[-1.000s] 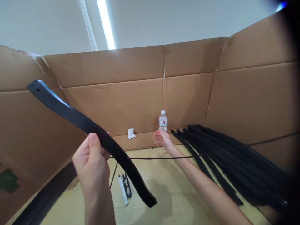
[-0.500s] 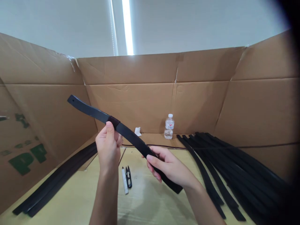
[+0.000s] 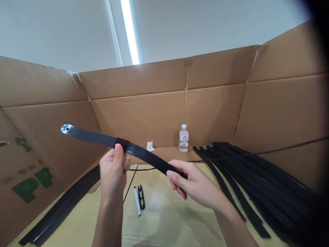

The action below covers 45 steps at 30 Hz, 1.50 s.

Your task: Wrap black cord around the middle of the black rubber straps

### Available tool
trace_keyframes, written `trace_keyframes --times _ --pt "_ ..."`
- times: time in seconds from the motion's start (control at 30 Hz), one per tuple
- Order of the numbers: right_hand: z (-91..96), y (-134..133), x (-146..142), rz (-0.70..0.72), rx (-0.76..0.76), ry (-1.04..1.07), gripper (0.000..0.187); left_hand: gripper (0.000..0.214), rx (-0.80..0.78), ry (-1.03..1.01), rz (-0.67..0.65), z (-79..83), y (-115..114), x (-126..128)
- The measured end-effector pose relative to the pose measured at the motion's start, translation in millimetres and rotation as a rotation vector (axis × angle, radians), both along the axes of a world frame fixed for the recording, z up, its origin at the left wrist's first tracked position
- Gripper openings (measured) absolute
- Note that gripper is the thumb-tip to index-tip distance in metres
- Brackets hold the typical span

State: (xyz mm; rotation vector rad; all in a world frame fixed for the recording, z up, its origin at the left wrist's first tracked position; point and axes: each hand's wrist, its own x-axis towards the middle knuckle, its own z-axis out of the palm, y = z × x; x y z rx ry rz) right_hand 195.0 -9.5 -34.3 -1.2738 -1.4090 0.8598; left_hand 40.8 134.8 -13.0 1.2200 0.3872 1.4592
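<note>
Work area: a pale wooden table (image 3: pixel 164 223) screened on three sides by a cardboard wall (image 3: pixel 154 113), white room behind; lighting adequate. Left hand (image 3: pixel 113 171) raised, its grip pinched at thumb and fingers on a dark fabric band (image 3: pixel 122 144) wrapped around a long black strap (image 3: pixel 146 156); right hand (image 3: pixel 197 187) closed around the same strap further along, near its lower end. The strap is held in the air above the table, sloping up to the left, its rounded end with a small hole (image 3: pixel 67 128) free (nothing passes through that hole).

Judgement: the step in hand looks to be checking or seating the band on the strap; shifting the band would call for the right hand to keep the strap steady.

Also noted: a stack of like straps (image 3: pixel 257 178) at right; a smaller bundle (image 3: pixel 64 206) at left; thread snips (image 3: pixel 141 197) beside a white tool (image 3: pixel 137 206); a water bottle (image 3: pixel 183 138) at the back wall.
</note>
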Motion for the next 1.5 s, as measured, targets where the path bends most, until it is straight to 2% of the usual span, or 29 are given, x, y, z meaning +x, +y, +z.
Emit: trace_keyframes --times 0.13,0.27,0.53,0.67,0.8,0.9,1.03,1.13,1.33,1.5 --pt "3.9 -14 0 -0.088 0.043 -0.114 0.021 0.057 0.0 0.021 -0.013 -0.2 -4 0" --pt "6.0 -19 0 -0.15 0.055 -0.165 0.022 0.057 -0.076 0.043 -0.054 1.8 -7 -4" --pt "3.1 -9 -1 -0.242 0.143 -0.236 0.026 0.03 -0.271 0.106 -0.201 9.7 -8 -18" --pt "1.2 -6 -7 -0.347 0.216 -0.309 0.031 0.048 -0.366 0.079 -0.279 13.1 -13 -23" --pt "-8.8 3 -14 -0.439 0.317 -0.368 0.028 0.048 -0.404 0.016 -0.312 14.3 -17 -21" --pt "-19.7 10 -18 -0.532 0.4 -0.459 0.027 0.052 -0.34 -0.001 -0.297 10.5 -14 -15" --pt "-27.4 12 -23 -0.628 0.42 -0.604 0.037 0.063 -0.245 0.01 -0.258 3.6 -6 -12" --pt "-23.7 7 -25 -0.647 0.457 -0.65 0.044 0.059 -0.213 0.039 -0.246 2.8 -2 -18" --pt "-9.9 -5 -25 -0.608 0.497 -0.684 0.031 0.057 -0.137 0.084 -0.273 3.9 2 -35" --pt "-8.7 -7 -29 -0.645 0.595 -0.708 0.027 0.057 -0.083 0.07 -0.231 0.0 6 -37"
